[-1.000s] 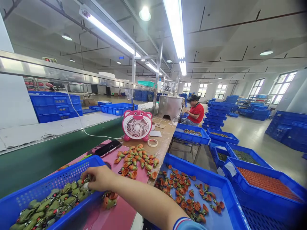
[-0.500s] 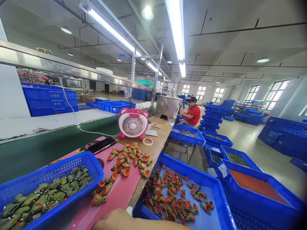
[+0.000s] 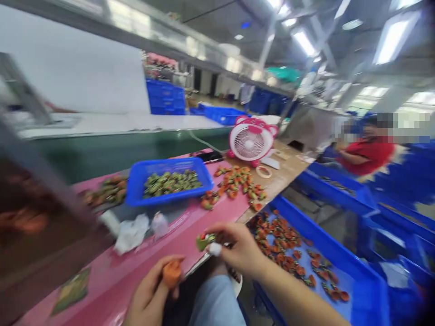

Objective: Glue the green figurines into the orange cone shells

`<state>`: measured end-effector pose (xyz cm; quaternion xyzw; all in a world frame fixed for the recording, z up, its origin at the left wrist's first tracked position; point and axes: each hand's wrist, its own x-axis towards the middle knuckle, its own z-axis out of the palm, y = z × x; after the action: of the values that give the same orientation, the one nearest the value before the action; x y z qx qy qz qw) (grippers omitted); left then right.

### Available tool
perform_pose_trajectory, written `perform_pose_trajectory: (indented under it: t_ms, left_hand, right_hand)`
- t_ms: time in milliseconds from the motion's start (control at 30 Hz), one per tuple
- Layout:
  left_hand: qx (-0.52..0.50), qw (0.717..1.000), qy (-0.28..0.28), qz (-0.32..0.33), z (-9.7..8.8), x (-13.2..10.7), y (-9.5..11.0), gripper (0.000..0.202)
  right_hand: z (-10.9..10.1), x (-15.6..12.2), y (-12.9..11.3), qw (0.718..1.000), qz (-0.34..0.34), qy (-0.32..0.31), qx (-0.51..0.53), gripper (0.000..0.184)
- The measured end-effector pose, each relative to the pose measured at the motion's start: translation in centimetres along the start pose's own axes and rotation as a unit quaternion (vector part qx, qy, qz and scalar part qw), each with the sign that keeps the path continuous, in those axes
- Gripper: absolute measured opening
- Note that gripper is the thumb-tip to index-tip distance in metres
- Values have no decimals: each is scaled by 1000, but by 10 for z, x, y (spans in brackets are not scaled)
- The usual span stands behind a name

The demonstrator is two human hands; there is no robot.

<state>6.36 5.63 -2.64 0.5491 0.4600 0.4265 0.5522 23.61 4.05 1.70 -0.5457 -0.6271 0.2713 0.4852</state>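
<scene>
My left hand [image 3: 149,292] is closed round a small orange cup-shaped piece [image 3: 171,273], low at the table's front edge. Between the fingertips of my right hand [image 3: 236,246] is a small green figure piece [image 3: 203,241] with a red and white spot; a white wrap covers the thumb tip. The two pieces are apart. Behind my hands, a blue basket [image 3: 207,183] holds many green pieces. Beside it on the pink mat [image 3: 190,235] lies a pile of joined orange-and-green pieces [image 3: 234,181]. More of these fill a large blue bin [image 3: 369,280] at my right.
A pink fan [image 3: 249,140], a tape roll [image 3: 263,172] and a dark phone [image 3: 211,156] stand at the back. Crumpled white tissue [image 3: 132,233] lies left of centre. A blurred dark panel or post crosses the left side. At the right sits a co-worker in red [image 3: 370,154].
The view has swung left and down, with blur. Both hands now show, each with a piece; before, only a blurred hand and forearm crossed the bottom edge.
</scene>
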Motion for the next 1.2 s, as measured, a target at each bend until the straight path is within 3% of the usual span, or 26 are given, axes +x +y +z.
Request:
perform_pose_trajectory:
  t_ms: [100, 233, 367, 700, 1200]
  left_hand:
    - [-42, 995, -87, -39, -10, -4, 14, 21]
    - [-58, 990, -117, -57, -9, -2, 27, 20]
    - [-57, 986, -146, -63, -9, -5, 30, 19]
    - [-41, 986, -155, -36, -15, -3, 22, 18]
    - [25, 986, -162, -32, -17, -1, 18, 20]
  right_hand:
    - [-10, 1, -13, 999, -48, -18, -18, 22]
    - [-11, -1, -25, 984, -135, -74, -91, 21]
    - [-4, 1, -28, 965, -174, -132, -147, 20]
    - [4, 6, -25, 946, -188, -196, -175, 24]
    - [13, 4, -19, 914, -213, -215, -269, 22]
